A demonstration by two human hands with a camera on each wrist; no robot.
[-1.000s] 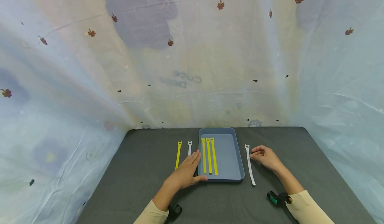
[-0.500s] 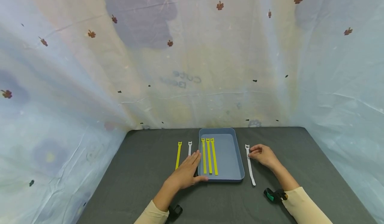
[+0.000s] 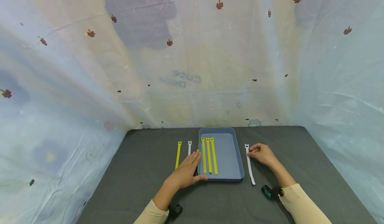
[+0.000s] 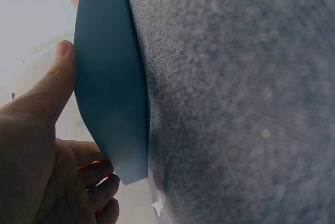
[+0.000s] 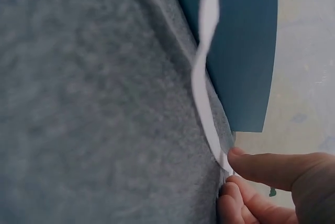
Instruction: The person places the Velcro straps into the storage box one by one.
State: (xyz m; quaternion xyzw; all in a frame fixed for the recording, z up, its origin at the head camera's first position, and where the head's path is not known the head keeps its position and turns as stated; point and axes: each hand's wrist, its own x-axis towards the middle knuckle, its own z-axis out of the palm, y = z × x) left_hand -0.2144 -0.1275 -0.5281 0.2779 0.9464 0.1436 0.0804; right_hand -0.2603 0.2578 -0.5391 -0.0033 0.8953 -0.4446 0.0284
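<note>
A blue-grey tray (image 3: 229, 160) holds three yellow cable straps (image 3: 214, 157) side by side at its left. My left hand (image 3: 185, 170) lies along the tray's left rim, fingers extended and thumb at the front left corner; in the left wrist view the thumb (image 4: 63, 72) touches the tray wall (image 4: 111, 77). Right of the tray a white cable strap (image 3: 250, 169) lies lengthwise, its slotted head pointing away. My right hand (image 3: 262, 154) pinches this strap just below the head. In the right wrist view thumb and fingertips (image 5: 238, 156) meet at the white strap (image 5: 205, 93).
Left of the tray, a yellow strap (image 3: 178, 154) and another white strap (image 3: 189, 147) lie on the dark grey cloth (image 3: 144, 170), partly hidden by the left hand. A patterned plastic curtain (image 3: 192, 104) hangs behind and along both sides of the table.
My right hand has shifted slightly left onto the white strap, and its forearm has moved left as well. The left hand, tray and straps have stayed in place.
</note>
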